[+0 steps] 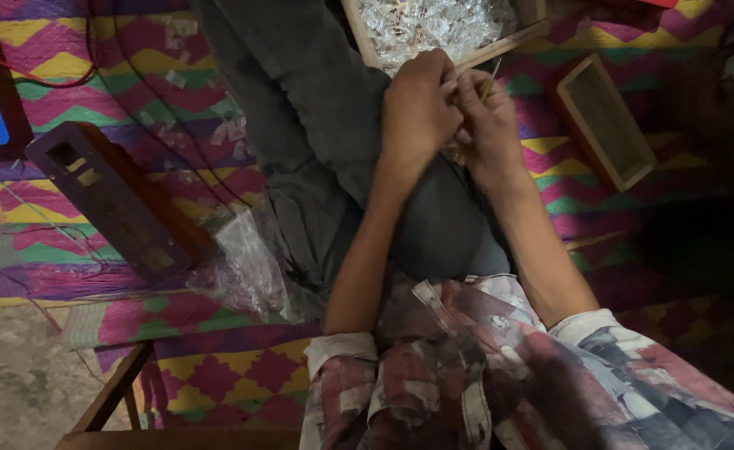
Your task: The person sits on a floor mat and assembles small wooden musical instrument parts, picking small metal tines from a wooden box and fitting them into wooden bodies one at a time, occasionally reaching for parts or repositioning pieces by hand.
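Note:
My left hand and my right hand are pressed together above my grey-trousered knee. Both sets of fingers are curled around a small item I cannot make out between them. A thin stick pokes up from my right hand's fingers. Just beyond the hands sits a wooden tray filled with several small shiny silvery pieces. My sleeves are rolled up on a patterned shirt.
An empty wooden box lies to the right on the zigzag woven mat. A dark wooden block and crumpled clear plastic bags lie at the left. A wooden frame and bare floor are at the lower left.

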Tool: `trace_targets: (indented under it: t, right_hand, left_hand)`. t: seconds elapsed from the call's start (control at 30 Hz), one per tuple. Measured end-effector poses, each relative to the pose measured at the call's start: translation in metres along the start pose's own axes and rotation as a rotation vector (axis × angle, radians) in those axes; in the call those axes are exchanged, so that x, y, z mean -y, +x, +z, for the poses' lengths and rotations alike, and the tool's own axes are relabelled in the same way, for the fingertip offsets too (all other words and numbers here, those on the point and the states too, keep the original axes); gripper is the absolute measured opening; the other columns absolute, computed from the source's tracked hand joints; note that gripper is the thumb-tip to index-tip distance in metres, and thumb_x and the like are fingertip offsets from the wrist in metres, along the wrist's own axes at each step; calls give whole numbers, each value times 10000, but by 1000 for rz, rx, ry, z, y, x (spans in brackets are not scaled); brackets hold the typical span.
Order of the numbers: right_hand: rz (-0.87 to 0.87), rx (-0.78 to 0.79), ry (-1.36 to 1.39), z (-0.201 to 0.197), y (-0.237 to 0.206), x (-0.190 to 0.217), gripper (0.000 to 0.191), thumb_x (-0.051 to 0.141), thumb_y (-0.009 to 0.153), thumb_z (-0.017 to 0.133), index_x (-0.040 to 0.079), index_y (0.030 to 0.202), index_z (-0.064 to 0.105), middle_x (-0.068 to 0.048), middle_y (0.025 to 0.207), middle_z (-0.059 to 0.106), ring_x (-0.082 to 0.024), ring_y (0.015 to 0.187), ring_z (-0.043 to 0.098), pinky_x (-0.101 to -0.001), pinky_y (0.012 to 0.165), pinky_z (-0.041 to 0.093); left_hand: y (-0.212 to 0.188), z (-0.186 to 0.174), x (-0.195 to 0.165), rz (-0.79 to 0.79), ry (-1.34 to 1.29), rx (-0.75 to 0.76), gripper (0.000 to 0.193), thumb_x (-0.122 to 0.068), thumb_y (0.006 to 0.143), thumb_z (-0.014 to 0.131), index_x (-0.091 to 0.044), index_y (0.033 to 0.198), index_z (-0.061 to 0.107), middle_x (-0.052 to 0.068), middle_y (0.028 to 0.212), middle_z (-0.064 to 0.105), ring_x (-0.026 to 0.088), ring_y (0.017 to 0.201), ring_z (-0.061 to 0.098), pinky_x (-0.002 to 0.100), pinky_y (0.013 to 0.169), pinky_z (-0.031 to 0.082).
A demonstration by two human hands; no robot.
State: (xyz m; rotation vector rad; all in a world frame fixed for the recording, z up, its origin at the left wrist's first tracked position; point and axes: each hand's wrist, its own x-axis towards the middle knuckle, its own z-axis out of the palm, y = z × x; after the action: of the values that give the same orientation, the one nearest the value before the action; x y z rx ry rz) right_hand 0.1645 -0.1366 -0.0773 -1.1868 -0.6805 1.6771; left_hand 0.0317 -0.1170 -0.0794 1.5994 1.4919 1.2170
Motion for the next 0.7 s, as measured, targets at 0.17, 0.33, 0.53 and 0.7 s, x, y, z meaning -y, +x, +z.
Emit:
trace_targets:
  t: [0.17,0.33,0.53,0.7]
  right_hand:
    - [119,130,243,-8,4,-15,308,463,1052,586,157,1073,622,76,725,558,-34,525,434,-212,473,341]
    - [200,152,385,-19,16,-22,377,504,1057,590,135,1128,618,72,827,574,-31,567,428,-194,502,317]
    - [63,45,260,-26,15,-12,411,482,1087,566,87,1185,624,21,1024,590,-35,828,531,-185,619,341]
    - [82,55,155,-13,7,-7,269,397,1101,578,130,1114,609,55,866,552,-33,608,416,-190,530,336]
  left_hand:
    - [0,5,2,-4,17,41,317,-13,673,815,-44,899,595,150,897,658,379,891,644,474,744,519]
    - [0,1,-1,-38,-20,56,317,-35,680,828,-45,900,600,135,895,677,358,887,674,462,745,535]
    - [0,4,0,25,-31,2,371,-130,619,843,-19,886,611,157,879,676,378,843,661,458,708,525]
    - [0,8,1,1,-37,-40,132,-83,878,740,-36,894,618,145,880,680,352,841,678,456,726,525]
